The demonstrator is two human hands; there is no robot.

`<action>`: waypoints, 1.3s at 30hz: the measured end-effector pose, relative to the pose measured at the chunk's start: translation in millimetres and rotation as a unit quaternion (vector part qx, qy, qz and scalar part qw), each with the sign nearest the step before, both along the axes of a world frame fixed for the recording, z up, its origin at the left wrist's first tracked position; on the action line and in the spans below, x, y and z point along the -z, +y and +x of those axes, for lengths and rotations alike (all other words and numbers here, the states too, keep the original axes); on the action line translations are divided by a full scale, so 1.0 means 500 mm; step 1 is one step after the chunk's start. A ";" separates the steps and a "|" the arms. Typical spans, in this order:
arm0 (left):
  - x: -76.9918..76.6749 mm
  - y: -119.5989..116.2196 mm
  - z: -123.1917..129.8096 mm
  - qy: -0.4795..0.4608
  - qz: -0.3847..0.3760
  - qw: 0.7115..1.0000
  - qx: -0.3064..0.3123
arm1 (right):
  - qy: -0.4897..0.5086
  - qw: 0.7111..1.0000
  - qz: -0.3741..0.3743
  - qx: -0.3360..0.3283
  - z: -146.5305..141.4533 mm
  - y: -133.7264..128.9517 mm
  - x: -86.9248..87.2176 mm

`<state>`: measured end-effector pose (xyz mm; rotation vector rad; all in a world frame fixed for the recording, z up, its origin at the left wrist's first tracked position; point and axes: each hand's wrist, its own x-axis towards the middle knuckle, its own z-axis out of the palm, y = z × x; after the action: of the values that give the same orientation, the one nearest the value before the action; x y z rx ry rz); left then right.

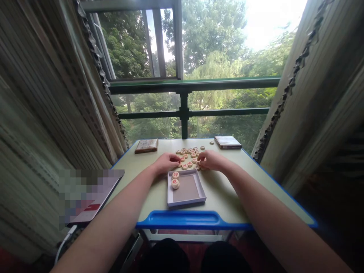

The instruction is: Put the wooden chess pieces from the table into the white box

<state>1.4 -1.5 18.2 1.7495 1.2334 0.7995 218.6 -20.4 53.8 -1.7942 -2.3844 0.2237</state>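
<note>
Round wooden xiangqi pieces (189,156) with red characters lie in a loose cluster on the pale green table (224,193). My left hand (166,163) rests at the cluster's near left edge, its fingertips against a piece. My right hand (212,160) curls over the cluster's right edge, and its fingers partly hide the pieces there. Below the hands sits a shallow white box lid (186,188) with a grey base. Two pieces (175,179) lie at its left side, one near the far corner and one just below it.
A flat wooden box (146,146) lies at the table's far left, and a dark box (228,142) at the far right. The table has a blue edge and tray. A pixelated device (91,197) and white cable (65,242) lie left. Bamboo blinds and a green window railing (184,110) frame the table.
</note>
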 end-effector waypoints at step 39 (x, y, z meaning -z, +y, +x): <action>0.034 0.030 -0.015 -0.053 0.001 0.999 -0.002 | 0.184 0.976 -0.028 0.114 0.005 0.028 0.046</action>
<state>-5.9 13.3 1.3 1.6853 1.1651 0.8846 220.8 -6.4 30.7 -1.8413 -1.9219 0.5469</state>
